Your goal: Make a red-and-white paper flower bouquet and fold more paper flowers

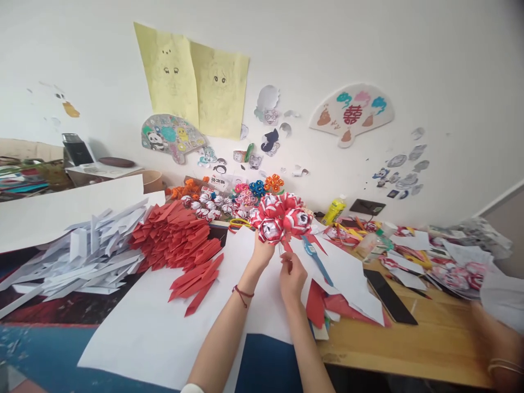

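- A pale wall backs the work, with two yellow sheets, a patterned fan shape, a white fan shape and small cut-outs on it.
- Below it is a wooden table, partly covered by white paper.
- White folded strips lie heaped at the left, with a pile of red folded pieces beside them, nearer the hands.
- Right of the hands lie a blue strap, red paper and a dark flat slab; farther right is a clutter of paper scraps and pink-white flowers.
- At the right edge, another person's hand, blurred, is at a white sheet.
- Smaller paper flowers crowd the back of the table, behind the bouquet.
- A yellow bottle leans near the wall; a clear bottle lies among the scraps. A round tan container stands behind the red pile. Their contents cannot be made out.
- The red-and-white bouquet is in front of the person, blooms up, its long axis roughly upright, thin stems pointing down.
- The left hand supports it from below; the blooms hide its fingers, so their closure cannot be told.
- The right hand is at the stems, fingers curled and tips drawn together; whether they pinch a stem is unclear.
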The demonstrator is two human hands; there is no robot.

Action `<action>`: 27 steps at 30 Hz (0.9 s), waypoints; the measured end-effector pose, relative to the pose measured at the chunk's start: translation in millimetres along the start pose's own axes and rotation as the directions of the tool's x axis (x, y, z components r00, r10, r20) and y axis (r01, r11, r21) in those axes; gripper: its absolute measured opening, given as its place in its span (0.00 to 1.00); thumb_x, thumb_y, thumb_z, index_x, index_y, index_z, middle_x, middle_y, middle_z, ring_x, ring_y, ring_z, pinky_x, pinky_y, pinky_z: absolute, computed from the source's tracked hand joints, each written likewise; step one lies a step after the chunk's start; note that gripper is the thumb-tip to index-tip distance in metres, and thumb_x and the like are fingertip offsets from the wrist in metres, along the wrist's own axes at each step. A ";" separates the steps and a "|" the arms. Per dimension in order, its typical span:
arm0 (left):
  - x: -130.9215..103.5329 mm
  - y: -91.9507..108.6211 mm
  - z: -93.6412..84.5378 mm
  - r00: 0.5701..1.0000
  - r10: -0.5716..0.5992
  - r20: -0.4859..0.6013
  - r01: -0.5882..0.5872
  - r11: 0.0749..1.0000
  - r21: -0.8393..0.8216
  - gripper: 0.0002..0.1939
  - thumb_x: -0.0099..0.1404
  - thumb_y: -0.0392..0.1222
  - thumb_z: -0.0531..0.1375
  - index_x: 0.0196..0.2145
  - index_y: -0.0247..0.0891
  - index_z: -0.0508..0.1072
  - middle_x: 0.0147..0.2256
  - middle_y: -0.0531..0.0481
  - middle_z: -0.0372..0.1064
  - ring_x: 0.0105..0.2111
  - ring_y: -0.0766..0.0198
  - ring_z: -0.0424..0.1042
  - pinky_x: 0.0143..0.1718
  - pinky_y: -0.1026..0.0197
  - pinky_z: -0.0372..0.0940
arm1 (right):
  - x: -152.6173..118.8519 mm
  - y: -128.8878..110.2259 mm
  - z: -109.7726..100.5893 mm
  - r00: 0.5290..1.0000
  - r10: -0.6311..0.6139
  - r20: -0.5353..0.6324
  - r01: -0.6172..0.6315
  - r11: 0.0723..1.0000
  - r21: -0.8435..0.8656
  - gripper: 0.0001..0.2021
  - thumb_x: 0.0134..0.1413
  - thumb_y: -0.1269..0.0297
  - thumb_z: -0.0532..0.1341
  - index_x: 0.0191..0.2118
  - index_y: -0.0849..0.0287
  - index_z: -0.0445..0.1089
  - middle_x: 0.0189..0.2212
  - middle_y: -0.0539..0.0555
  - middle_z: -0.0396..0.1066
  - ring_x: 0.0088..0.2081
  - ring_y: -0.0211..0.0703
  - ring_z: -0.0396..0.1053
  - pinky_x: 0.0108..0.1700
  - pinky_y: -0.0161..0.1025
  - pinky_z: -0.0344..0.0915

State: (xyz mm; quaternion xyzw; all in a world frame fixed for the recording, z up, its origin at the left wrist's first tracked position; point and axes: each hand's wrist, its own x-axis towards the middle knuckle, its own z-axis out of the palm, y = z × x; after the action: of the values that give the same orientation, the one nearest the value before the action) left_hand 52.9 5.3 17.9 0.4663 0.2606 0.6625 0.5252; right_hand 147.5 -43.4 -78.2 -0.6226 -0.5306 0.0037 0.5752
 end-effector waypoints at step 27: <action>-9.0 -46.4 2.0 0.976 -0.187 0.111 0.177 0.980 0.092 0.20 0.64 0.56 0.55 0.37 0.33 0.69 0.25 0.50 0.69 0.20 0.70 0.64 0.20 0.69 0.57 | 1.5 -7.7 -8.6 0.956 0.196 0.219 -0.238 0.954 0.183 0.24 0.60 0.47 0.52 0.46 0.63 0.73 0.28 0.54 0.73 0.27 0.42 0.67 0.34 0.37 0.63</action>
State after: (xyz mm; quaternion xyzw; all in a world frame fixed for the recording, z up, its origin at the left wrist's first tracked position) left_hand 75.8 11.0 -23.0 0.5003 0.2973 0.5712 0.5789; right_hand 148.4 -50.2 -68.9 -0.6106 -0.5099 0.1843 0.5772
